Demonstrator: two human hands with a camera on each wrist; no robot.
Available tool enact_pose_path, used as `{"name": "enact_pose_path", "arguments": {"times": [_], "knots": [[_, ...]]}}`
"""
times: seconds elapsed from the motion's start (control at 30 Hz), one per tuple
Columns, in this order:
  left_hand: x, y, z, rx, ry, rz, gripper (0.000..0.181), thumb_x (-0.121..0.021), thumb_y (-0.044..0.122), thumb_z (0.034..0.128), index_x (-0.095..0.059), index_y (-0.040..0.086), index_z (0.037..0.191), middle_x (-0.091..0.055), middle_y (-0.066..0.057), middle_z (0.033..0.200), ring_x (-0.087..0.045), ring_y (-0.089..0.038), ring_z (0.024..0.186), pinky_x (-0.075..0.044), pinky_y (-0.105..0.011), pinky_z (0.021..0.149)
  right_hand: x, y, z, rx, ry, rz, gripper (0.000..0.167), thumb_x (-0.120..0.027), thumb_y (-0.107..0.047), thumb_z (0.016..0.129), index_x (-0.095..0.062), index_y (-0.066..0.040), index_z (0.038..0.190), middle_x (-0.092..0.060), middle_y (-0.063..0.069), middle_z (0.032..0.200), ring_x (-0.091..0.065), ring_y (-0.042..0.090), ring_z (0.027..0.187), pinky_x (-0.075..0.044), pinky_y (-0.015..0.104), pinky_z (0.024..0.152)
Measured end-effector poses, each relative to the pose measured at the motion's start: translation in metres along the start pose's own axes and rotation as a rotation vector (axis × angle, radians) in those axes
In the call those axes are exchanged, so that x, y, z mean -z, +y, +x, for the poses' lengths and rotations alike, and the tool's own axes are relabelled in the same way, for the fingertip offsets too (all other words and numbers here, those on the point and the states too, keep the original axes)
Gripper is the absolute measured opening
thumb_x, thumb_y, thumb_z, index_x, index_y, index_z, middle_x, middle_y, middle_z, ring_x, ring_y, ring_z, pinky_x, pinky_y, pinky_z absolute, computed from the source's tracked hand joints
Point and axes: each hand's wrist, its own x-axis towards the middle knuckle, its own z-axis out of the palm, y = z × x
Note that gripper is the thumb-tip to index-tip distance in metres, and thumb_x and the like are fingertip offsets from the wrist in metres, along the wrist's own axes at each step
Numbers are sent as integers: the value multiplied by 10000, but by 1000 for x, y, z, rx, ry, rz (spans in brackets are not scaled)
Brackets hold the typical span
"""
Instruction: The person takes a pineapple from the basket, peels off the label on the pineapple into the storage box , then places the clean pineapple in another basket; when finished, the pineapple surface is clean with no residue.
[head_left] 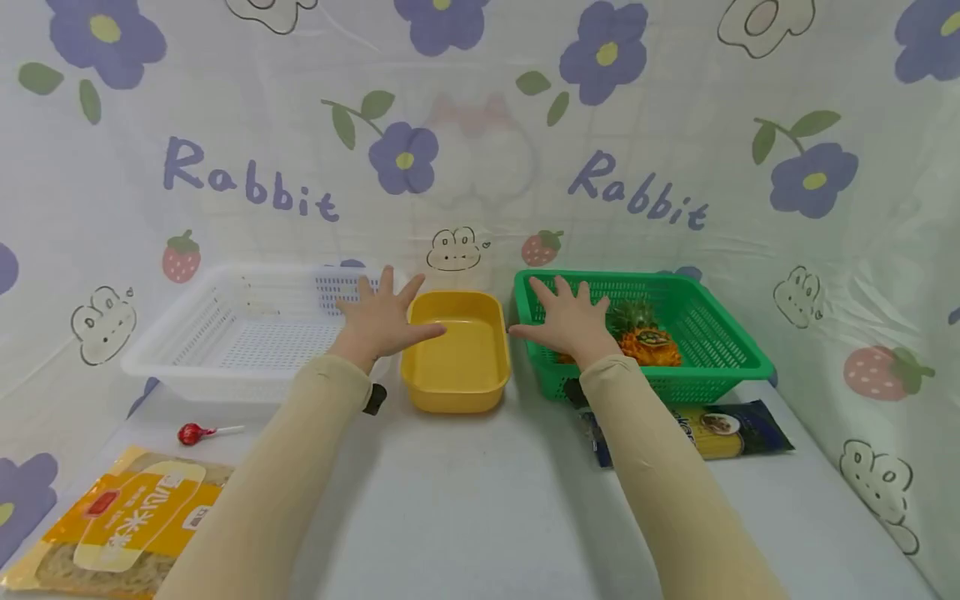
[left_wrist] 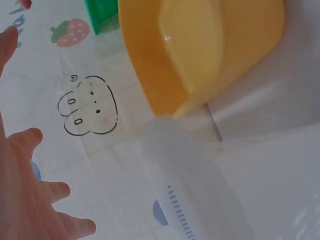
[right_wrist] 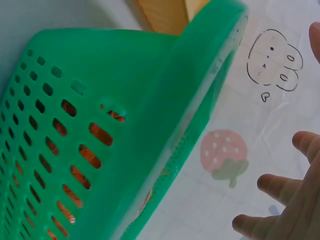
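My left hand (head_left: 381, 323) is held up with its fingers spread, between the white basket (head_left: 225, 385) and the yellow tub (head_left: 455, 402). It holds nothing. My right hand (head_left: 572, 323) is spread in the same way over the left part of the green basket (head_left: 723, 371), also holding nothing. Inside the green basket lies a pineapple (head_left: 651, 343) with a leafy top; my right hand and forearm hide some of the contents. In the left wrist view, fingers (left_wrist: 55, 192) reach in beside the tub. The right wrist view shows outstretched fingers (right_wrist: 280, 187) near the green basket's rim.
A red-wrapped lollipop (head_left: 193, 433) lies before the white basket. Nearer on the left is an orange bag of noodles (head_left: 135, 525), partly behind my sleeve. A dark blue pasta packet (head_left: 723, 429) lies before the green basket. A patterned curtain (head_left: 480, 150) backs the white table (head_left: 472, 508).
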Motion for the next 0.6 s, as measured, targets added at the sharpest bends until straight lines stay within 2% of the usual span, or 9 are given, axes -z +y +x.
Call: {"name": "enact_pose_path", "arguments": {"times": [0.33, 0.47, 0.6], "knots": [[-2, 3, -13, -28, 68, -157, 915, -424, 764, 764, -46, 348, 1486, 18, -180, 1545, -28, -533, 1354, -127, -768, 942, 3, 6, -12, 22, 28, 103, 949, -469, -756, 752, -110, -284, 1492, -141, 151, 1532, -142, 483, 1352, -164, 720, 980], [-2, 6, -21, -45, 115, -229, 901, -459, 723, 784, -65, 325, 1490, 1, -191, 1542, -66, -530, 1352, -162, -745, 959, 4, 5, -20, 29, 34, 137, 910, -481, -721, 777, -131, -278, 1490, -160, 140, 1531, -173, 459, 1352, -189, 709, 980], [-3, 11, -30, -66, 179, -327, 894, -496, 691, 790, -105, 298, 1492, -39, -187, 1541, -130, -467, 1372, -221, -665, 1013, 4, 5, -26, 22, 36, 177, 893, -480, -714, 783, -144, -280, 1488, -179, 140, 1525, -206, 449, 1343, -203, 697, 982]]}}
